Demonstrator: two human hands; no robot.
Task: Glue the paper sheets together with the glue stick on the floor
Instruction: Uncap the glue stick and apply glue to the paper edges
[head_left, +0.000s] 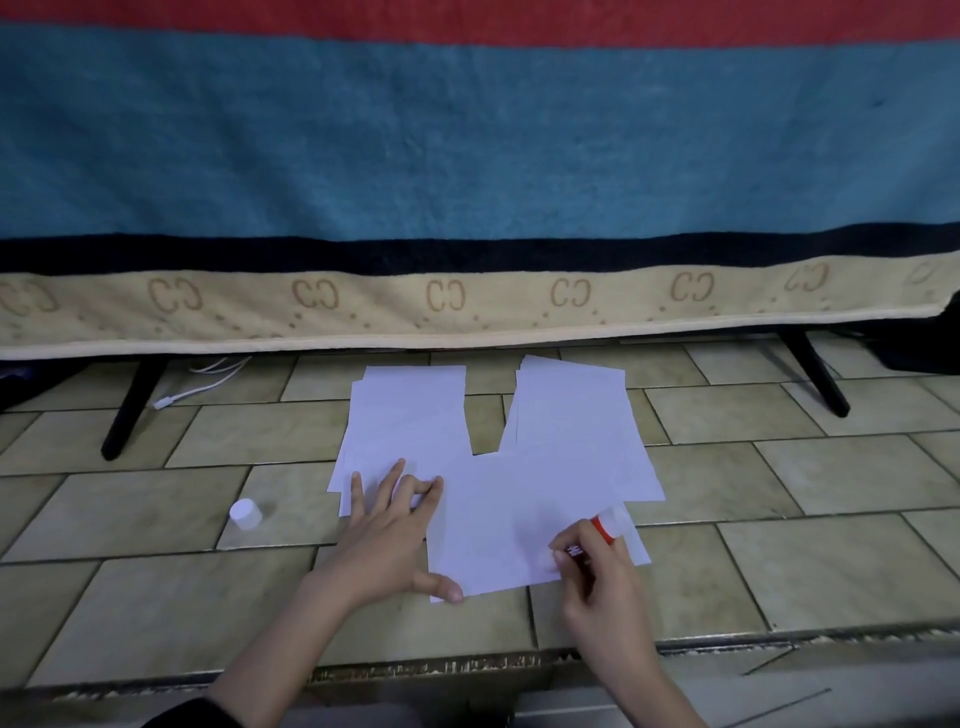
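On the tiled floor (779, 545), a front paper sheet (509, 525) is pinned flat by the left hand (395, 535), fingers spread and nothing gripped, at the sheet's 9 o'clock edge. The glue stick (605, 527) is gripped by the right hand (597, 587) at the sheet's 4 o'clock, its tip lying on the paper. Two paper stacks (410, 415) lie at 12 o'clock, the white cap (245, 514) at 9 o'clock.

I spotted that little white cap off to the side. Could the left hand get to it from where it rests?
Probably yes. The white cap lies alone on bare floor tile just left of the left hand, with nothing between them. The hand would have to let go of the paper sheet it pins.
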